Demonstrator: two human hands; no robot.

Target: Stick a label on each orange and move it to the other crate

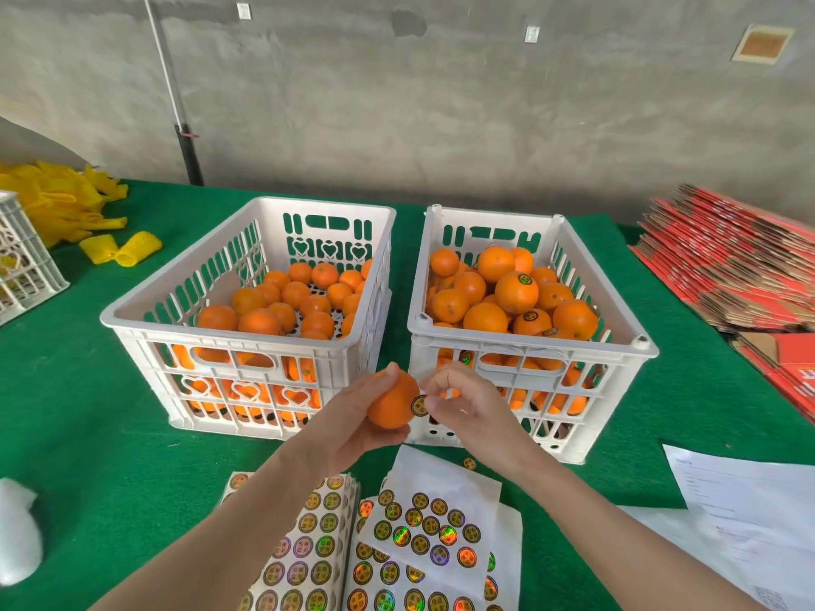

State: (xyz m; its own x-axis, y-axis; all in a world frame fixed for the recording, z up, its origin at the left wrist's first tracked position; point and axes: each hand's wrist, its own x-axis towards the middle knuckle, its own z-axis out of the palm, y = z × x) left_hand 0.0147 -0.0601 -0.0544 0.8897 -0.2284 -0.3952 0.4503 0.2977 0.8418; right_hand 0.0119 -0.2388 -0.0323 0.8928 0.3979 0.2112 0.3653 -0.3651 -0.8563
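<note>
1. Sheets of round stickers (397,544) lie nearest on the green cloth table (110,434), overlapping. The stickers are dark discs with gold rings, and some flash holographic colour. Their print is too small to read.
2. One loose sticker (469,463) lies on the cloth just beyond the sheets.
3. The left hand (353,416) grips an orange (390,405) from the left, fingers curled around it, in the air in front of the gap between the two crates. The fruit is smooth, bright and evenly coloured.
4. The right hand (467,403) pinches a label (419,405) between thumb and forefinger, touching the orange's right side.
5. White printed papers (749,500) lie to the right, their text illegible.
6. The left crate (247,341), white plastic with heart cut-outs, holds bare oranges (260,321) in a low layer.
7. The right crate (529,341) is heaped higher, and several labelled oranges (516,291) show dark stickers.
8. Yellow foam nets (57,200) are piled far left beside a third crate (22,258). Flattened red cartons (727,258) are stacked far right.
9. A grey concrete wall (441,103) stands behind.
</note>
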